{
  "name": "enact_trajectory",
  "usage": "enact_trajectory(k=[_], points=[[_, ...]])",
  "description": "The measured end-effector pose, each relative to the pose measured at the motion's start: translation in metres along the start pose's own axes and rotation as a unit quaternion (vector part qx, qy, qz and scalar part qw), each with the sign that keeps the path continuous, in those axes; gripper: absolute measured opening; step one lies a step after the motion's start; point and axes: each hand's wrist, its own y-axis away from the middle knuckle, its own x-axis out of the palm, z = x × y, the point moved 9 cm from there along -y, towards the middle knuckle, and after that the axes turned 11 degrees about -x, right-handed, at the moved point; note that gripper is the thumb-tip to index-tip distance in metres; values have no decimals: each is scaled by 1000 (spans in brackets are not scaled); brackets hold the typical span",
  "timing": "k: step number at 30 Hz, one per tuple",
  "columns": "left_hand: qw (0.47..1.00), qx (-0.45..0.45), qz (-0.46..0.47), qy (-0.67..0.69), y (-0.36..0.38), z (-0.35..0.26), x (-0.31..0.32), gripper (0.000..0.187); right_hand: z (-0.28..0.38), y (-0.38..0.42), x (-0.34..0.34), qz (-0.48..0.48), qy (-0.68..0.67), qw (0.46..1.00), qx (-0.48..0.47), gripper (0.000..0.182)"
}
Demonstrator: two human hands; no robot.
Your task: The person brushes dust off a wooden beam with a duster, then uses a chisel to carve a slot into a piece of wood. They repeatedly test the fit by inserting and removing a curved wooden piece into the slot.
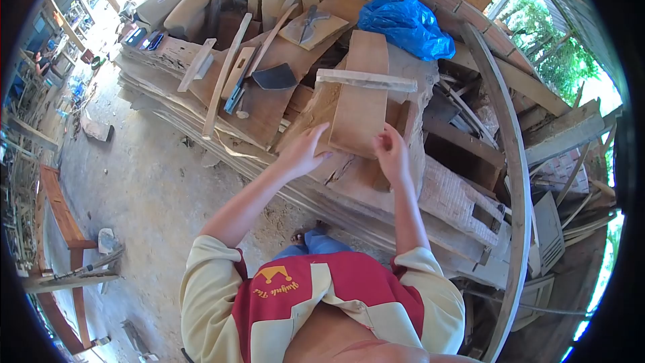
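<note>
- Left hand (304, 152) clasps the board's (361, 97) lower left edge; right hand (392, 154) grips its lower right edge.
- The board lies on the woodpile (376, 188), a pale strip (366, 81) across it.
- Bare floor (148, 188) opens leftward.

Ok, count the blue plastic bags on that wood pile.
1: the blue plastic bag sits atop the wood pile, behind the board both hands grip. Others may be buried.

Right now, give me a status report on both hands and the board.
Left hand and right hand both grip the flat brown wooden board. Pale wooden strip lies across it. Blue plastic bag beyond, apart.
</note>
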Motion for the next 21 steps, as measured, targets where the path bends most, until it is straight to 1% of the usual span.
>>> enact_trajectory(k=[1,2,3,5,6,7,8,9,11,12,14,15,18,20,21], points=[[999,-33,3,-31,-10,1,-3,64,11,-16,7,8,75,993,-86,50],[998,7,-53,-40,-17,-2,-11,72,23,-29,16,13,147,975,-169,54],[998,5,-54,-44,-23,-4,-14,72,26,-41,21,12,143,975,-170,54],[982,19,-165,-92,-34,-14,-43,70,53,-67,30,6,231,941,-248,59],[982,17,-166,-93,-42,-15,-51,70,61,-81,31,6,228,941,-249,59],[982,-18,-159,-98,-51,-11,-59,67,49,-96,40,83,186,968,-144,59],[982,-51,-151,-101,-59,-5,-63,64,32,-103,52,158,142,976,-37,60],[982,-53,-152,-97,-67,-3,-67,64,32,-111,57,161,144,976,-37,60],[980,-97,-160,-69,-80,10,-75,57,29,-124,72,179,129,975,-25,61],[980,-96,-162,-66,-86,16,-77,57,29,-130,79,180,131,975,-27,61],[974,-35,-206,-85,-95,21,-86,61,47,-144,95,153,181,961,-143,66],[974,-34,-206,-84,-100,25,-91,61,45,-154,105,153,183,960,-144,66],[981,-53,-166,-80,-122,50,-103,70,36,-188,143,165,224,950,-141,70],[984,-38,-155,-76,-141,70,-117,68,21,-223,173,183,234,949,-105,73],[986,-27,-148,-70,-153,79,-126,65,19,-244,188,179,238,949,-107,73]])
